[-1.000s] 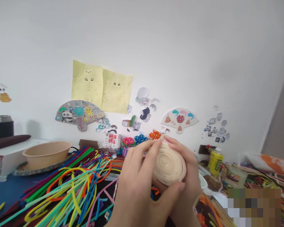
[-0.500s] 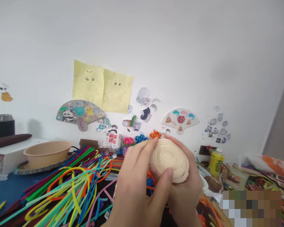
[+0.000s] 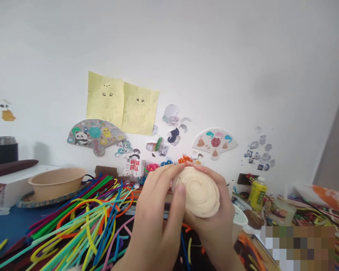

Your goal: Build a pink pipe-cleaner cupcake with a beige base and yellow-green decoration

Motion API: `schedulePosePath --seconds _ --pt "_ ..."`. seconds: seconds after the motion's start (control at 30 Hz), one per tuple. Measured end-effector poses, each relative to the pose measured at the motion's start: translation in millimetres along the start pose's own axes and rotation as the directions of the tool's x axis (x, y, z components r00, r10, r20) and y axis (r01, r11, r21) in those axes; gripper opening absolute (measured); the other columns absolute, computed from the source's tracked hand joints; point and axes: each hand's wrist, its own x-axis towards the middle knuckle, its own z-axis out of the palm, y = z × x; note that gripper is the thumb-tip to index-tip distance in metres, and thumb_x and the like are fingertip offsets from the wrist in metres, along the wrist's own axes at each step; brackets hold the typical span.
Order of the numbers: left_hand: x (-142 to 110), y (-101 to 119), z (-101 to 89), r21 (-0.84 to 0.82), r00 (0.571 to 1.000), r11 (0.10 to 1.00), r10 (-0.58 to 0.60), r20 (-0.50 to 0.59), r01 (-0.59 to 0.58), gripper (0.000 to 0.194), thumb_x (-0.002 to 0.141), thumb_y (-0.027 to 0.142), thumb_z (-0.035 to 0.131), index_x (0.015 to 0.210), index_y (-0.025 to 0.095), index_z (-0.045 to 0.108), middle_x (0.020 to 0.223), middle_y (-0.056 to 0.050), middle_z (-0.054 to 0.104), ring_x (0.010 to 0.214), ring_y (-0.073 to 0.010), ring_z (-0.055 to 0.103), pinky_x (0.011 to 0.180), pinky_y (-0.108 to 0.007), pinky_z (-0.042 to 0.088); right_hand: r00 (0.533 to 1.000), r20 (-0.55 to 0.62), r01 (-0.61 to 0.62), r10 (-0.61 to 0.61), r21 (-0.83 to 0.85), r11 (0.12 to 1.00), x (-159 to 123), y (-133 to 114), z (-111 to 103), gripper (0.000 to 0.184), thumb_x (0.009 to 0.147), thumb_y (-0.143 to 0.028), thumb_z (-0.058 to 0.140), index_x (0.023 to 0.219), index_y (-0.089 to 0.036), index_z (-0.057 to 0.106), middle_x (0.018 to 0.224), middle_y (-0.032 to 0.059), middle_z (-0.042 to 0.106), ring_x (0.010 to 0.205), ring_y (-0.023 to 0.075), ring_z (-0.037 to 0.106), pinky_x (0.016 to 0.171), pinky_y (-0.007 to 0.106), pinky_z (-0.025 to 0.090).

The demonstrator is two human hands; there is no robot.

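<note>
A cream, dome-shaped coil of fuzzy pipe cleaner (image 3: 199,191) is held up in front of me by both hands. My left hand (image 3: 158,218) grips its left side, the thumb pressed on the lower left edge and the fingers curled over the top. My right hand (image 3: 219,222) cups it from behind and beneath, fingertips showing over the upper rim. Under my hands lies a big heap of coloured pipe cleaners (image 3: 81,218), spread over the dark table.
A tan paper bowl (image 3: 58,182) sits on a plate at left, beside a white box with a black cup (image 3: 5,149). A water bottle (image 3: 134,169) and small pipe-cleaner flowers stand by the wall. A yellow bottle (image 3: 257,192) and printed papers fill the right.
The coil has shifted slightly left and turned in my hands. My left thumb has slid from its lower right edge to its left edge.
</note>
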Motion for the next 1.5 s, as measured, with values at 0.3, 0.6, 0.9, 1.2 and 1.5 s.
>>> schedulePosePath --seconds 0.3,0.6,0.9,1.2,1.5 --pt "-3 -4 3.0 -0.095 0.996 0.995 -0.013 0.084 0.021 0.048 0.083 0.029 0.071 0.128 0.024 0.055 0.131 -0.009 0.062 0.122 -0.0259 0.058 0.103 -0.042 0.051 0.998 -0.004 -0.056 0.056 0.018 0.998 -2 7 3 0.068 0.065 -0.022 0.085 0.125 -0.027 0.054 0.129 0.0094 0.061 0.115 0.0291 0.063 0.091 0.043 0.056" --pt "-11 -6 13.2 0.056 0.995 0.996 0.065 0.069 -0.069 0.074 0.078 0.016 0.070 0.143 0.025 0.036 0.139 -0.012 0.056 0.128 -0.0291 0.054 0.105 -0.047 0.049 0.999 0.014 -0.050 0.051 -0.066 0.997 -5 15 2 0.059 0.077 -0.024 0.073 0.132 -0.028 0.051 0.135 0.0112 0.058 0.123 0.0326 0.057 0.103 0.057 0.044" --pt "1 -3 0.0 0.145 0.966 0.963 0.205 0.158 -0.228 0.085 0.068 0.016 0.079 0.142 0.021 0.038 0.132 -0.012 0.056 0.121 -0.0297 0.050 0.103 -0.048 0.045 0.983 0.171 -0.084 0.060 0.136 0.987 2 8 -3 0.066 0.067 -0.014 0.081 0.122 -0.031 0.049 0.124 0.0049 0.058 0.110 0.0251 0.064 0.089 0.040 0.057" --pt "-9 -4 9.0 0.176 0.992 0.977 0.111 0.052 -0.119 0.069 0.076 0.016 0.070 0.139 0.019 0.043 0.135 -0.011 0.054 0.127 -0.0249 0.051 0.108 -0.039 0.047 0.985 0.149 0.095 -0.090 -0.030 0.995 1 14 -4 0.045 0.083 -0.009 0.063 0.122 -0.031 0.056 0.127 0.0040 0.057 0.121 0.0226 0.056 0.100 0.039 0.048" --pt "-13 0 13.0 0.259 0.982 0.952 0.183 -0.046 -0.165 0.053 0.085 0.021 0.062 0.136 0.012 0.050 0.127 -0.012 0.059 0.119 -0.0206 0.057 0.103 -0.030 0.051 0.989 0.050 0.144 -0.141 -0.070 0.987 -4 22 -2 0.037 0.093 -0.013 0.051 0.124 -0.031 0.056 0.126 0.0030 0.058 0.120 0.0224 0.054 0.101 0.042 0.044"
